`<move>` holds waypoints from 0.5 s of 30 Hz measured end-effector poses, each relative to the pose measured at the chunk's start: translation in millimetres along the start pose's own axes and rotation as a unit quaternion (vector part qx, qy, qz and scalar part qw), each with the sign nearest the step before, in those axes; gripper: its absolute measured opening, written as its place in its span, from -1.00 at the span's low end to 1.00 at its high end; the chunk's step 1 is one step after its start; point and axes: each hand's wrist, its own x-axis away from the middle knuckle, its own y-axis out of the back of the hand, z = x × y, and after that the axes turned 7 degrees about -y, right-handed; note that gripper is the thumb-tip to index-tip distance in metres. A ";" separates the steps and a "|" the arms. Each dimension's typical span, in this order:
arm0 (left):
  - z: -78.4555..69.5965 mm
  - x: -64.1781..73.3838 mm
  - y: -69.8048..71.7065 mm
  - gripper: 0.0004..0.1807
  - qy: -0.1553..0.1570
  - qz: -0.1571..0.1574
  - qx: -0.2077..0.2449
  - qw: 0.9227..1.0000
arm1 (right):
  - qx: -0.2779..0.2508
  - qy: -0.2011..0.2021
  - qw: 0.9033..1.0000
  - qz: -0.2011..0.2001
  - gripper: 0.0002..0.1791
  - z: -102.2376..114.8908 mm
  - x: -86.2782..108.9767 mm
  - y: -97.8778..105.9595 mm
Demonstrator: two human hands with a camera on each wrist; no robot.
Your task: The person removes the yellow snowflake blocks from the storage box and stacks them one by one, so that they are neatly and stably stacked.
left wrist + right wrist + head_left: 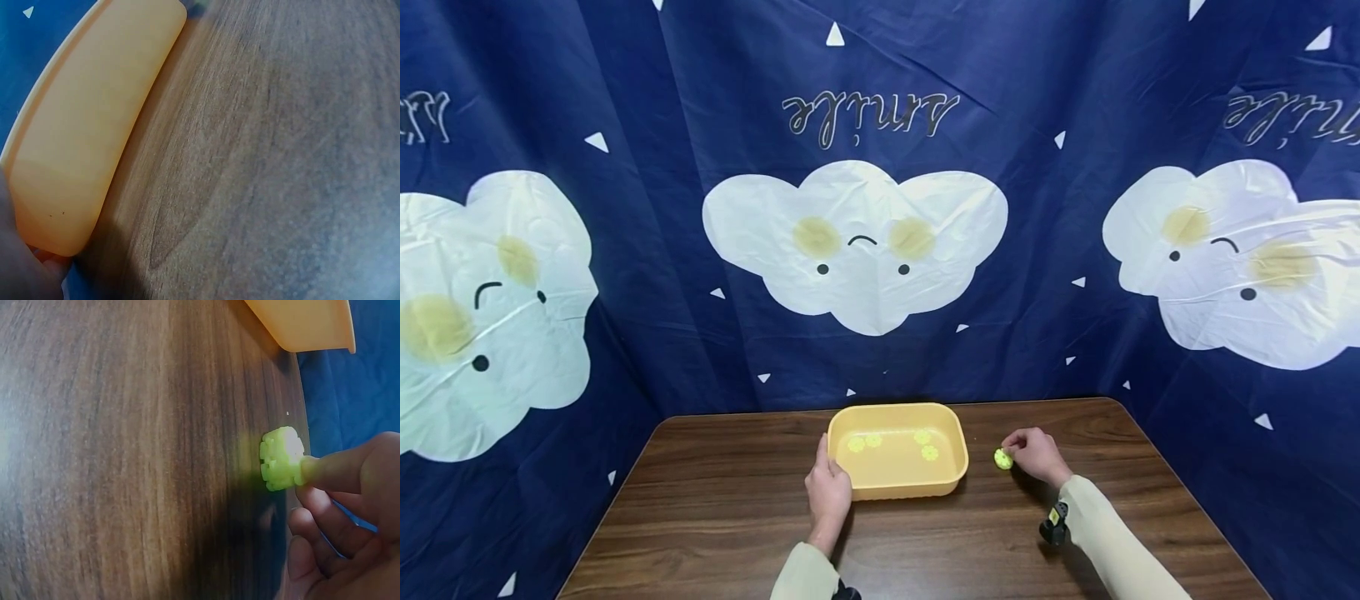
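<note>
My left hand (829, 492) grips the left end of a yellow rectangular plastic basin (898, 492), with thumb and fingers around its near corner in the left wrist view. Flat on the basin's floor lie several pale yellow-green flower-shaped pieces (929, 453), two toward the left and the others toward the right. To the right of the basin, my right hand (1037, 454) pinches a bright yellow-green piece (283, 459) between thumb and fingers, close over the table. That piece has a notched, flower-like edge.
The brown wood-grain table (715, 500) has rounded far corners. Behind it and at both sides hangs a dark blue curtain (647, 350) with white clouds and triangles. Dark wrist-worn devices, such as the one on the right wrist (1054, 525), sit by the light sleeves (1112, 533).
</note>
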 end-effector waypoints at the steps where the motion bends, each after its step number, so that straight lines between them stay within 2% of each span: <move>1: 0.0 0.1 0.0 -0.46 -0.001 0.000 0.000 1.000 | -0.002 -0.001 1.000 -0.001 -0.86 0.2 0.1 0.0; 15: -0.7 -0.1 -0.3 -0.46 0.002 0.001 -0.003 1.000 | -0.009 -0.012 1.000 0.007 -0.89 0.7 1.7 -2.8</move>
